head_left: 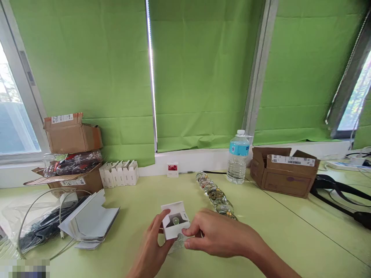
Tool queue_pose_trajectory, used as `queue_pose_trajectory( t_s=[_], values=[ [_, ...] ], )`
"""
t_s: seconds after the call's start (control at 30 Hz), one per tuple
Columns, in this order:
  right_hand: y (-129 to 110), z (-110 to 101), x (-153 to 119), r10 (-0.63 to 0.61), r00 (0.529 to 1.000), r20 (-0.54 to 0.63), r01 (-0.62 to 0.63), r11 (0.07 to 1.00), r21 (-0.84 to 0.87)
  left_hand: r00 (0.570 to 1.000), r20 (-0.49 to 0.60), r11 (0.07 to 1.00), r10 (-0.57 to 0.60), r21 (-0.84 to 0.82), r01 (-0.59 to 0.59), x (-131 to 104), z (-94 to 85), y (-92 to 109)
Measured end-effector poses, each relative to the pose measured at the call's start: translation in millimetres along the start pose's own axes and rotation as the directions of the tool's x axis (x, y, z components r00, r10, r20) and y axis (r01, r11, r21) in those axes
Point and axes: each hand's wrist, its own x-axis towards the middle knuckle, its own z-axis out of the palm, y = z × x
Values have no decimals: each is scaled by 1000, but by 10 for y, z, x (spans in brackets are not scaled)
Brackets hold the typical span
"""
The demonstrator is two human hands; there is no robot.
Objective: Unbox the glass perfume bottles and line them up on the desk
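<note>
My left hand (156,235) grips a small white box (174,232) by its left side, thumb in front and fingers behind. The box's lid flap stands up, and a round clear piece (175,221) shows in its dark opening. At the box's right front corner is my right hand (214,233), thumb and forefinger brought together; what is between them, if anything, is hidden. Below the box lies something clear and crinkled (180,243), partly covered. A row of round, shiny clear pieces (217,196) runs along the table just beyond my right hand.
Several white boxes (119,174) stand at the back left, near stacked cardboard boxes (74,137). Folded white card (89,220) and bagged cables (43,224) lie left. A small picture card (173,170), water bottle (238,158), open carton (285,173) and black strap (336,193) are farther back.
</note>
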Motion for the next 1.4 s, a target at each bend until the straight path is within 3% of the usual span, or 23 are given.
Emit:
queue_pose_trajectory(
  t_s=[0.17, 0.3, 0.43, 0.53, 0.83, 1.0, 1.07, 1.27, 1.4],
  values=[
    [-72, -8, 31, -37, 995, -89, 36, 999, -13, 990, 2, 990, 140, -16, -140, 12, 20, 15],
    [-7, -19, 128, -49, 993, -110, 46, 999, -26, 990, -78, 993, 119, -3, -119, 17, 53, -53],
    [76, -43, 151, -33, 997, -74, 30, 999, -37, 996, -33, 997, 81, 7, -80, 31, -32, -70],
    [48, -41, 147, -23, 994, -110, 21, 1000, -18, 995, 0, 995, 102, 16, -102, 36, -107, -38],
    [29, 3, 195, -3, 987, -161, -3, 999, -41, 981, -45, 979, 189, 93, -184, 46, -124, -45],
    [80, -58, 221, -61, 998, 0, 60, 984, 168, 983, -2, 983, 183, -11, -183, 45, -161, -14],
    [79, -37, 248, -61, 998, 26, 56, 984, 168, 988, -11, 985, 153, -75, -154, 46, -163, 11],
    [69, -18, 219, -32, 974, -225, 15, 997, -79, 999, -46, 979, 6, -205, -15, 59, -98, 68],
    [137, -34, 251, 47, 941, -334, -83, 992, -93, 999, -34, 971, -21, -238, 12, 75, -103, 86]
  ],
)
